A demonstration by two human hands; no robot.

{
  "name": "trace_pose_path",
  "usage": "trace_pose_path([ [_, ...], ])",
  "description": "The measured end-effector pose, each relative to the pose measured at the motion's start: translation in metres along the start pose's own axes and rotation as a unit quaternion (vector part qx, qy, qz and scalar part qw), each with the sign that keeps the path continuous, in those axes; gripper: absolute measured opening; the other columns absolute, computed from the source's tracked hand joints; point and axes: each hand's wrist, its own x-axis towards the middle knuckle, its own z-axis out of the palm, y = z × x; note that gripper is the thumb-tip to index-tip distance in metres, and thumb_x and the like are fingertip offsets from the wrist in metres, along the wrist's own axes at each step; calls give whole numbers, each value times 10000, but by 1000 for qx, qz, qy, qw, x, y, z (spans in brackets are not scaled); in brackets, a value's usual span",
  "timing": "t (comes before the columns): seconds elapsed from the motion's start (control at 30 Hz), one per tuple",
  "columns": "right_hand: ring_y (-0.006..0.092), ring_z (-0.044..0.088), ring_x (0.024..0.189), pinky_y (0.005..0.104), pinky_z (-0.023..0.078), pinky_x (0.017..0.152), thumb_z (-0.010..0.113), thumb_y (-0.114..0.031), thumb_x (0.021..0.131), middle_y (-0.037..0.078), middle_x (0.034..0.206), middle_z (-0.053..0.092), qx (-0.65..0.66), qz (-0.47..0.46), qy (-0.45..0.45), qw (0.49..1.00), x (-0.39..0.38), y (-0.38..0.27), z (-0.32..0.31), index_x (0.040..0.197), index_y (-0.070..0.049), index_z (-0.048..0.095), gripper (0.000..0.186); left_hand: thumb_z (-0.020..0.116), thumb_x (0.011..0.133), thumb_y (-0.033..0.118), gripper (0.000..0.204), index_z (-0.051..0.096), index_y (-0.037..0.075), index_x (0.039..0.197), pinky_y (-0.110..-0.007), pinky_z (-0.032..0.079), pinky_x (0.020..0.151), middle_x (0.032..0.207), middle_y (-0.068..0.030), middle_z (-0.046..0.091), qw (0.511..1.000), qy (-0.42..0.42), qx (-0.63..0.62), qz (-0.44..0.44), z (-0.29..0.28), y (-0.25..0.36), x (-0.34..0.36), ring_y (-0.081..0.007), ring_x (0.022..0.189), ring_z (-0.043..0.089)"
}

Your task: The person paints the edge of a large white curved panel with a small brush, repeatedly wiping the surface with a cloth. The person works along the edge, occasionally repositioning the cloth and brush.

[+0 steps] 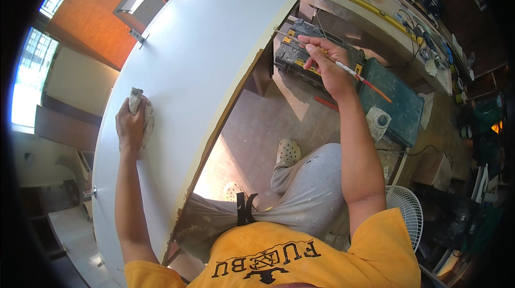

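A white panel [188,30] with a pale edge band and metal hinges on its curved-looking far side lies at left. My left hand [130,127] is closed on a stained white rag [136,95], resting on the panel. My right hand [327,68] grips a thin paintbrush [350,69] with a spattered, red-tipped handle, its brush end at the panel's right edge [276,29].
Below the right side are grey-black tool cases [292,54] and a dusty green box [391,100]. A workbench [375,14] holds a yellow level [375,12] and tools. A fan [405,213] stands at lower right; my feet [288,151] are on the floor.
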Motion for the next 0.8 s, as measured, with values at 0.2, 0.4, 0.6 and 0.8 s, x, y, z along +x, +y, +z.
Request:
trace_pose_path([
  [0.2,52,592,705,210,486,659,654,-145,991,4,919,707,-49,-14,-30,998,-2,-5,3,1196,-51,755,248,672,965,414,446,688,-26,1033,-463,515,812,907,-255,717,1000,-3,-14,-4,0,4,0,-423,848,680],
  [0.4,54,592,704,213,485,655,651,-135,988,0,942,705,-42,-15,-64,997,-6,-7,1,1172,-46,760,232,672,963,416,446,694,-21,1052,-463,517,821,921,-254,723,1000,-6,-4,-3,0,1,1,-425,858,681],
  [0.6,48,584,713,211,482,664,648,-141,996,2,948,703,8,-1,-84,996,-10,-11,-1,1182,-39,754,237,674,960,408,438,693,-21,1049,-459,518,818,921,-255,723,1000,-3,-7,0,0,0,1,-426,855,681],
  [0.8,57,594,706,207,483,661,642,-150,1008,4,964,703,-24,-3,-46,999,-9,-10,3,1167,-37,761,229,678,960,394,427,687,-26,1036,-463,515,806,913,-257,720,1000,-9,-9,-5,0,4,1,-427,842,678],
])
